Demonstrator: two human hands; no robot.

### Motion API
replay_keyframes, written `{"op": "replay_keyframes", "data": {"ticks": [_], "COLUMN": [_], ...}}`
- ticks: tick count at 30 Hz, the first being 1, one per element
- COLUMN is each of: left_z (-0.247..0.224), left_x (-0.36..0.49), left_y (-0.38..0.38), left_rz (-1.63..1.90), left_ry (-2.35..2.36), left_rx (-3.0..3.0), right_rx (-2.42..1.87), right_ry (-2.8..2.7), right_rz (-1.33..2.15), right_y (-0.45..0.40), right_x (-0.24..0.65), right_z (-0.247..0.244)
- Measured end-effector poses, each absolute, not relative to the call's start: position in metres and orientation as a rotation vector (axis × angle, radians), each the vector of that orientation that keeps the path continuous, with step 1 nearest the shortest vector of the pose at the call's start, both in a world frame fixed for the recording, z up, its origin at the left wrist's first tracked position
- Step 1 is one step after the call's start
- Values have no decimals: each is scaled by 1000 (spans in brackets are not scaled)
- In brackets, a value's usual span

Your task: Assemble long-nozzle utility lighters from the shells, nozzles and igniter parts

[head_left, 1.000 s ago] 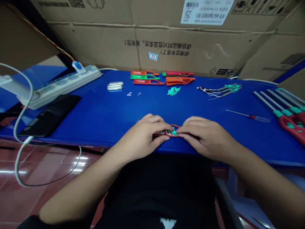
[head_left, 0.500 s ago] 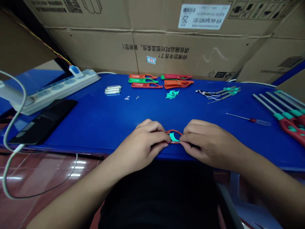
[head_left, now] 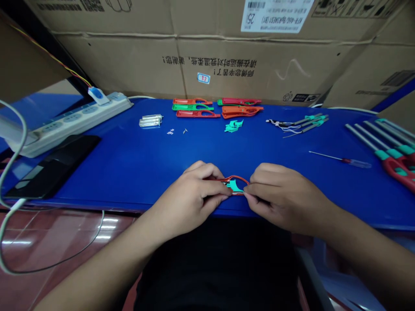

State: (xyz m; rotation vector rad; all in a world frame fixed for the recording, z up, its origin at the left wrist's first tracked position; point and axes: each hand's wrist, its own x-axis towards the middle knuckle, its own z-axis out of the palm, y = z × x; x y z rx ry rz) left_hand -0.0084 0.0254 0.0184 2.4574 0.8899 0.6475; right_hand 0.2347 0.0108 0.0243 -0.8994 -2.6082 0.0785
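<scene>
Near the front edge of the table, a red lighter casing [head_left: 240, 177] lies between my two hands, its curved loop showing. Inside the loop sits a teal trigger [head_left: 235, 186], with a thin white wire along the lower edge. My left hand [head_left: 196, 194] is closed on the casing's left part, fingertips pressed beside the trigger. My right hand [head_left: 277, 190] pinches the right end, thumb and forefinger close to the trigger's corner. Fingers hide both ends of the casing.
Toward the back lie several coloured casing halves [head_left: 198, 114], teal triggers [head_left: 233, 126], clear tubes [head_left: 151, 121], tiny screws [head_left: 185, 131] and wired metal rods [head_left: 306, 124]. A screwdriver [head_left: 343, 160] and assembled lighters [head_left: 398, 162] are at right; a phone [head_left: 53, 166] and power strip [head_left: 74, 121] at left.
My left fingers have shifted slightly left, uncovering a little more of the casing beside the trigger. My right hand keeps its pinch. The view has tilted down slightly.
</scene>
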Motion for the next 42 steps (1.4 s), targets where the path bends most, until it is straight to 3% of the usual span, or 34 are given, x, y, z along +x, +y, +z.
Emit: {"op": "replay_keyframes", "data": {"ticks": [7, 13, 19, 26, 37, 42], "left_z": [17, 17, 19, 15, 16, 17], "left_x": [-8, -9, -7, -8, -8, -9], "left_y": [28, 29, 28, 29, 26, 27], "left_rz": [648, 634, 615, 672, 664, 605], "left_ry": [880, 885, 895, 899, 1003, 1047], "left_rx": [2434, 2399, 2397, 2400, 2359, 2318], "right_rx": [-812, -782, -833, -1060, -1179, -1123], "right_ry": [-2660, -2711, -2861, -2716, -2572, -2526], "right_rz": [8, 186, 77, 433, 330, 589], "right_y": [14, 23, 21, 25, 11, 25], "right_x": [234, 237, 230, 228, 220, 222], "right_z": [22, 29, 43, 51, 27, 35]}}
